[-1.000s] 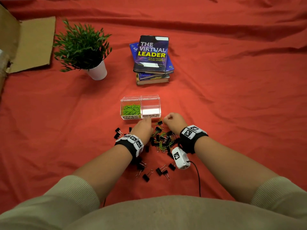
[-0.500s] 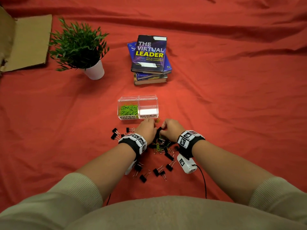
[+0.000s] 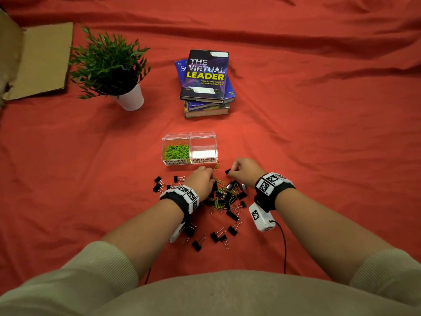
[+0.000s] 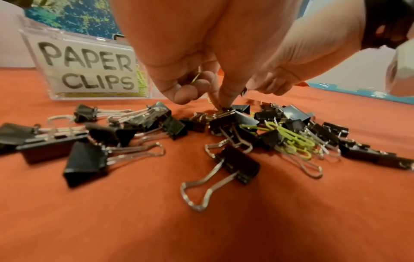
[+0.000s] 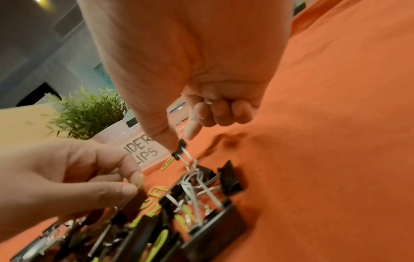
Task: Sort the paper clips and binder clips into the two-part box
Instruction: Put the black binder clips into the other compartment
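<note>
I see a clear two-part box on the red cloth, green paper clips in its left half. Just before it lies a mixed pile of clips. My right hand pinches a small black binder clip; my left hand pinches into the pile.

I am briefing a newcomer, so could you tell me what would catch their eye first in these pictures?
First, the tangled pile of black binder clips and green paper clips on the red cloth, between both hands. Just beyond it stands the clear two-part box, green clips filling its left half, the right half empty. The right hand pinches a small binder clip.
</note>
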{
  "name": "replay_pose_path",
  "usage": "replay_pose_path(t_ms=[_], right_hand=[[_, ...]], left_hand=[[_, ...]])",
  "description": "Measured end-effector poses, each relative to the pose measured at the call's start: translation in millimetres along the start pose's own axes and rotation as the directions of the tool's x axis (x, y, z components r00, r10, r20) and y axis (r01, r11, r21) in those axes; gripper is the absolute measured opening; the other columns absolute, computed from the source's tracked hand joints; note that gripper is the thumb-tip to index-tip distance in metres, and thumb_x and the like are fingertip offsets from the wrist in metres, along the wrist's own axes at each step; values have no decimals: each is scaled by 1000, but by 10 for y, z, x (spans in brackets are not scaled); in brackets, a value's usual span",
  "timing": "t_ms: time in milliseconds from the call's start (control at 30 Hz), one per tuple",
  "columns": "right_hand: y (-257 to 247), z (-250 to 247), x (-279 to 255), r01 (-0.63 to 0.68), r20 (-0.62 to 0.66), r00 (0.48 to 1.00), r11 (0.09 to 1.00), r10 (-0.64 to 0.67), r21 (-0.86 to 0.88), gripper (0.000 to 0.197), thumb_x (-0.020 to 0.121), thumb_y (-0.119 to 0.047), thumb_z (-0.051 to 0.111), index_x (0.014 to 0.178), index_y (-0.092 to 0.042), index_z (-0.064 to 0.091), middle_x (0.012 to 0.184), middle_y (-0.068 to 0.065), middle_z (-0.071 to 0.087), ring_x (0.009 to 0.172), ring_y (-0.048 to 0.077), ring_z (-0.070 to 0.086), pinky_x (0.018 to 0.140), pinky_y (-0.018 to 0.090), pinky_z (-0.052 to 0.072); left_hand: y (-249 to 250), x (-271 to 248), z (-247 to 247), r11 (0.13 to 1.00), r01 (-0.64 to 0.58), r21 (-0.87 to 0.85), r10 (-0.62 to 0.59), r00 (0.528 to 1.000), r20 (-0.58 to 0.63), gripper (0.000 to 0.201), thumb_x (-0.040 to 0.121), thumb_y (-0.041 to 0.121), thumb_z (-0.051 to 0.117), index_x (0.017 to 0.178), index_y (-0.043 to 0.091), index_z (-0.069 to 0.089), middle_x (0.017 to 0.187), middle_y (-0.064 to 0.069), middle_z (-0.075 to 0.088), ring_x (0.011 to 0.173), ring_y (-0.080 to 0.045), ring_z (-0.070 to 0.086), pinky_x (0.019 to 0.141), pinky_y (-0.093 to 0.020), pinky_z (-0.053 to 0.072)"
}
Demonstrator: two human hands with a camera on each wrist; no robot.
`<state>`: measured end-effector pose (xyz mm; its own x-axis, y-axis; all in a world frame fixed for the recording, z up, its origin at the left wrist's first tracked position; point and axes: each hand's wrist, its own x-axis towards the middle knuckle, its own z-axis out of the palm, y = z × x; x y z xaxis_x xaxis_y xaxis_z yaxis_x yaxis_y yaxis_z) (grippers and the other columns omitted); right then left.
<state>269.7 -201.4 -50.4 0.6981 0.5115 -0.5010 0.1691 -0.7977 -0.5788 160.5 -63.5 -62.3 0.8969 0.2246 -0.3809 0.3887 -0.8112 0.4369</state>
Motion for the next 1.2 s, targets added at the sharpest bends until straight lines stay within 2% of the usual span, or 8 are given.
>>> replay_pose_path(t_ms=[300,533,667,767,833,1000,1100,1200], right_hand=[[-146,188,36,292,64,952,822,-301,-488,40,93,-22,45,131,-32,47,116,6,62,104,27,60,77,38,50],[-92,305,36,305,19,937,786,-350,-537,21,96,-21,44,107,-6,53,106,12,59,99,31,57,71,35,41],[-139,274,-15,270,-38,955,914,-295,-304,18,94,-17,43,96,-4,54,95,11,55,87,25,53,78,36,44],[-153,141,-13,76,-32,997,994,-74,84,13,93,-16,46,87,-10,56,76,2,58,65,16,53,59,30,46],[-99,34,-39,-47,61,998,923,25,383,9,91,-10,50,90,-12,58,70,2,61,56,13,51,47,21,42],[31,-109,-153,-186,179,980,733,89,654,31,86,10,36,99,-3,61,71,7,56,57,15,49,50,23,41],[81,-54,-191,-115,119,990,897,70,427,19,90,-5,46,84,-11,63,71,1,56,58,11,50,52,21,41],[110,35,-251,65,86,994,997,-69,49,9,85,-17,64,94,-14,63,67,-10,50,57,4,46,52,17,36]], left_hand=[[-109,-155,-123,963,55,-265,-88,990,-112,13,93,14,46,90,6,56,99,-7,49,84,-21,49,78,-28,39],[-266,-176,-191,873,137,-469,-206,974,-98,12,93,15,49,83,14,55,84,-3,61,75,-17,53,65,-26,40],[-253,-173,-201,778,177,-603,-229,973,-9,23,93,4,39,97,15,59,70,2,55,53,-11,43,46,-21,34],[-233,-162,-230,729,202,-654,-222,974,52,33,90,-1,33,86,15,61,67,2,54,53,-12,45,48,-22,35],[-219,-151,-241,708,213,-673,-226,972,69,35,91,1,32,77,18,59,67,1,53,54,-13,46,51,-23,36],[-95,-121,-186,890,111,-442,-116,993,16,11,92,18,47,91,13,57,67,7,49,62,-16,46,52,-25,34],[-66,-98,-135,993,-30,-113,39,996,77,25,85,22,59,109,17,57,95,-1,61,91,-23,58,76,-30,48],[-76,-68,-96,991,-110,70,100,987,129,34,87,25,61,119,14,54,118,-9,57,109,-28,56,94,-39,47]])
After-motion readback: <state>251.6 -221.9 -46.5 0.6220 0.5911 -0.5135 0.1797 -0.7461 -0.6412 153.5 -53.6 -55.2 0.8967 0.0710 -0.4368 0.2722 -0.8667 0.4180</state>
